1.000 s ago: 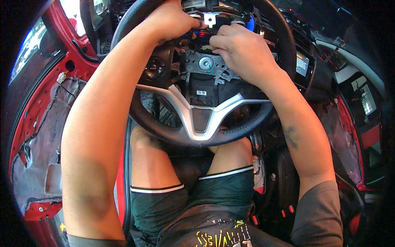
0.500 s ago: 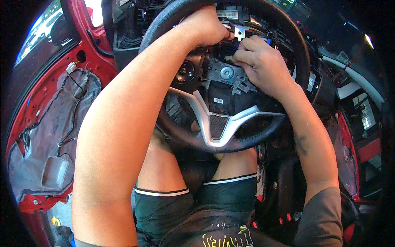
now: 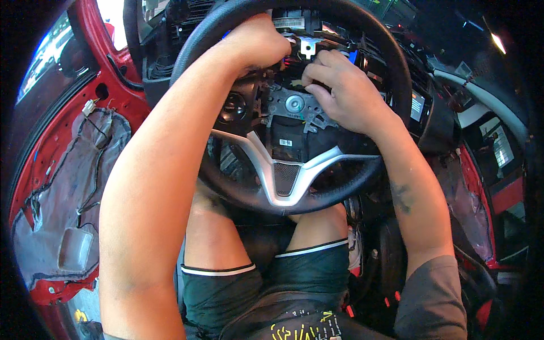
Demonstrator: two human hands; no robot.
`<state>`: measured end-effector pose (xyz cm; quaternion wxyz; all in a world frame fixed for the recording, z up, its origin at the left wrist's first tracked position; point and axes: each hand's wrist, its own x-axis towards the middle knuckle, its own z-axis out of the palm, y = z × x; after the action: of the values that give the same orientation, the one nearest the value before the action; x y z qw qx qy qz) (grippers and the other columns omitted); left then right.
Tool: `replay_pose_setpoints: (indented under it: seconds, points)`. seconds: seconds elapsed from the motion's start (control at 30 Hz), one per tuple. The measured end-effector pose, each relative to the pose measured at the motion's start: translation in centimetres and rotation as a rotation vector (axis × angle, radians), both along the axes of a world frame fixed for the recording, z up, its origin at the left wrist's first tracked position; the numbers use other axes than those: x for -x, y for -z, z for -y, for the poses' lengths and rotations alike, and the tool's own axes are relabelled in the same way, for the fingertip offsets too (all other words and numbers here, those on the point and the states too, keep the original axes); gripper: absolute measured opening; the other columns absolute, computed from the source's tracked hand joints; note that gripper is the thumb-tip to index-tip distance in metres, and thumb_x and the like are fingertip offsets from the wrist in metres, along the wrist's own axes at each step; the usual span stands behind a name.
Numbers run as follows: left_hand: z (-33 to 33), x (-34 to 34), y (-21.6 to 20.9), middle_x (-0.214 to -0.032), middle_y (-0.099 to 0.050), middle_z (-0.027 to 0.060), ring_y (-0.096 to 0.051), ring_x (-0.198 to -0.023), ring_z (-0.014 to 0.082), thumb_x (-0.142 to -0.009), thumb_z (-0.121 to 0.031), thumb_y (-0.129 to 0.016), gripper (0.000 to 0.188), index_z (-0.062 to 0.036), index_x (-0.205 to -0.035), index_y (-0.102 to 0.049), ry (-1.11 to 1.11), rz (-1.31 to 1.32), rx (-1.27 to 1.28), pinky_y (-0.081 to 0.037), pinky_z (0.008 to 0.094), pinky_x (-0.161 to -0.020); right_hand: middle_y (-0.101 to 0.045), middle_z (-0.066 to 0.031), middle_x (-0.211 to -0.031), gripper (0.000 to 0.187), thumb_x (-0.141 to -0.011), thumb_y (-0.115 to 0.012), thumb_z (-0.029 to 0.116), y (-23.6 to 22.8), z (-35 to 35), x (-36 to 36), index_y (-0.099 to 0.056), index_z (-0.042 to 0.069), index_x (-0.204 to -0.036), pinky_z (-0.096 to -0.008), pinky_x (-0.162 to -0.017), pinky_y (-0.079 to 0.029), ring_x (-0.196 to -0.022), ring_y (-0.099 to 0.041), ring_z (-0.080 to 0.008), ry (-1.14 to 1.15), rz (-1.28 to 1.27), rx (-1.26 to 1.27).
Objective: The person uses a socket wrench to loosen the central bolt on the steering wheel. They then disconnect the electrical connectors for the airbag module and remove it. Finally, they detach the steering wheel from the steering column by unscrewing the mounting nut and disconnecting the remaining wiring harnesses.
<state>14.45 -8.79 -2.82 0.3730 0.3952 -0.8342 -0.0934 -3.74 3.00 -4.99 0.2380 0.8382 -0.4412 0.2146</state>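
I sit behind a black steering wheel (image 3: 403, 85) with a silver lower spoke trim (image 3: 283, 195). Its centre is uncovered, showing a grey metal hub plate (image 3: 277, 102) with a round bolt (image 3: 294, 103). My left hand (image 3: 262, 41) reaches over the wheel's upper left, fingers curled beside a small metal bracket (image 3: 307, 49); its fingertips are mostly hidden. My right hand (image 3: 345, 85) is bent over the hub's upper right, fingers curled down among dark parts and wiring below the bracket. Whatever either hand grips is too covered to make out.
At left stands an open red door (image 3: 54, 136) with its trim off, a grey liner (image 3: 42, 226) and a hanging white connector (image 3: 89, 107). A lit screen (image 3: 417, 106) is right of the wheel. My legs (image 3: 218, 238) are under the wheel; red buckles (image 3: 392, 299) lie at right.
The view has shifted, so the wheel sits farther left in the picture. Both hands stay around the bracket and hub; my right thumb now shows more clearly, lower than the fingers.
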Motion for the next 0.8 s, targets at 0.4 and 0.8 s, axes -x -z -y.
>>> replay_pose_setpoints:
  seconds: [0.4,0.8]
  points:
    - [-0.5,-0.4,-0.7,-0.079,-0.073,0.0130,-0.068,-0.071,0.0202,-0.074,-0.020,-0.077,0.029,0.0057,-0.090,-0.077,0.006,-0.022,-0.308,-0.054,0.0346,-0.070,-0.078,-0.0179,-0.098,0.022,-0.092,-0.070,0.014,0.8,-1.6,0.6,-0.075,0.000,-0.109,-0.0363,-0.084,-0.058,-0.090,-0.077,-0.0266,0.237,0.728,0.051]
    - [-1.4,-0.7,-0.8,-0.084,-0.076,0.0143,-0.071,-0.073,0.0187,-0.080,-0.010,-0.075,0.020,0.0071,-0.089,-0.076,0.137,-0.189,-0.492,-0.055,0.0328,-0.068,-0.072,-0.0332,-0.105,0.061,-0.089,-0.074,0.028,0.2,-0.5,0.8,-0.055,-0.016,-0.126,-0.0456,-0.094,-0.056,-0.102,-0.073,-0.0434,0.412,0.845,-0.050]
